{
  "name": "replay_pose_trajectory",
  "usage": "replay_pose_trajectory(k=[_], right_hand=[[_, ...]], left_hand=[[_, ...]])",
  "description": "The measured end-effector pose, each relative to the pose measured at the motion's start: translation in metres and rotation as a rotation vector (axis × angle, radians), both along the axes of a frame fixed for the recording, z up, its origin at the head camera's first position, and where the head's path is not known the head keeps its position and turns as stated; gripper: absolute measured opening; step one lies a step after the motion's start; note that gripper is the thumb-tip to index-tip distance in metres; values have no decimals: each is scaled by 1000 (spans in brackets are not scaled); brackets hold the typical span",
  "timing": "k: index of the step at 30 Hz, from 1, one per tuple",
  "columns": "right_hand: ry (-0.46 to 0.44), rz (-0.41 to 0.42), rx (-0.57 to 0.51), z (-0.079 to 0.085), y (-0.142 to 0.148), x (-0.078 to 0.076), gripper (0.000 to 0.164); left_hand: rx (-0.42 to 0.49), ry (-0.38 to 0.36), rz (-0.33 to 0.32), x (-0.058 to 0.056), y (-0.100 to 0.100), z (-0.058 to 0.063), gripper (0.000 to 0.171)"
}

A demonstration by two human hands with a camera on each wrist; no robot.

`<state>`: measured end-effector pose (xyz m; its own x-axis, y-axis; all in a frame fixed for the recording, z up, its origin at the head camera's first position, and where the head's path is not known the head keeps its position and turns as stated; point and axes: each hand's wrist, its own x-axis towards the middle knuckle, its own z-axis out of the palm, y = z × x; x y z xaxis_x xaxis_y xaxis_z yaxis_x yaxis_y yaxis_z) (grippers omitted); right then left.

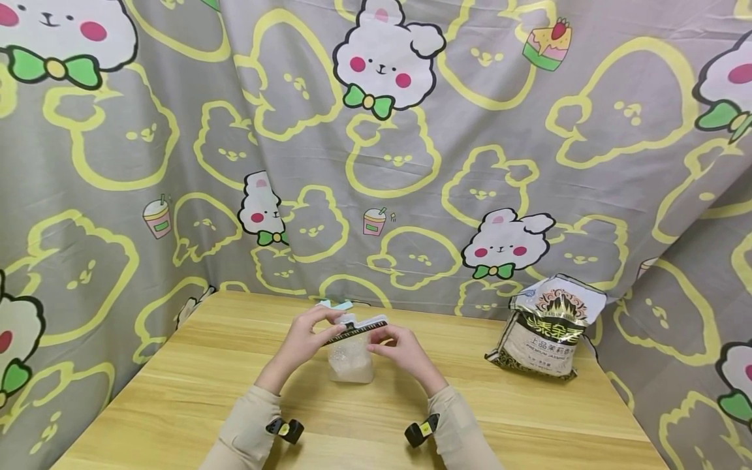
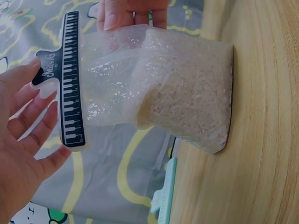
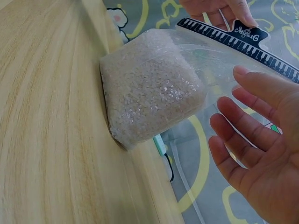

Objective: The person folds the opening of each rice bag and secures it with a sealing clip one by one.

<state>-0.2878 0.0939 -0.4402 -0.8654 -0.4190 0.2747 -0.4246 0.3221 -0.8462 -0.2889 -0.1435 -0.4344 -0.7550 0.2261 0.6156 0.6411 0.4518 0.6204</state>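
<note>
One clear bag of rice stands on the worktop in front of us, its lower part packed with grain and its slack upper part rising to a piano-key clip set along the top edge. We judge the bag bottom-heavy and soft, its grain ready to shift and its thin film slick and easily creased. We would steady it low on the full sides, or flatten the loose neck between fingertips. The clip looks light and stiff, best taken by its handle.

Our left hand pinches that handle, thumb against fingers. Our right hand holds nothing, its fingers loosely bent and spread beside the bag's neck; we cannot tell whether any fingertip touches the film.

Counting up, we see two hands, one clear bag, one piano-key clip, one pale turquoise clip behind the bag, one large printed rice sack at the worktop's right side, and two black wrist devices, one on each arm.
</note>
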Motion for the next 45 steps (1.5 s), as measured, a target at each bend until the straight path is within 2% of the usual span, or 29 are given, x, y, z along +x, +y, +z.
replay_pose_trajectory(k=[5,10,18,24,32,40,44,45], right_hand=[[-3,-16,-5,-22,1,-15,22],[11,-10,-14,-25,4,-18,23],[0,-35,-16,-22,7,-19,21],[9,-57,-5,-17,9,-18,21],[13,-67,-7,12,15,-1,20],[18,-141,-48,-3,31,-17,26],[17,-150,-83,-1,40,-20,26],[8,-155,-85,4,42,-17,25]], left_hand=[[-13,14,-6,-1,-2,0,30],[-18,-18,-2,0,-3,0,30],[6,-54,-15,2,-4,3,33],[27,-40,-16,3,-3,6,32],[29,-29,-11,10,-1,17,29],[63,-14,9,3,-14,10,24],[67,-24,21,5,-19,13,23],[66,-29,27,5,-20,14,22]])
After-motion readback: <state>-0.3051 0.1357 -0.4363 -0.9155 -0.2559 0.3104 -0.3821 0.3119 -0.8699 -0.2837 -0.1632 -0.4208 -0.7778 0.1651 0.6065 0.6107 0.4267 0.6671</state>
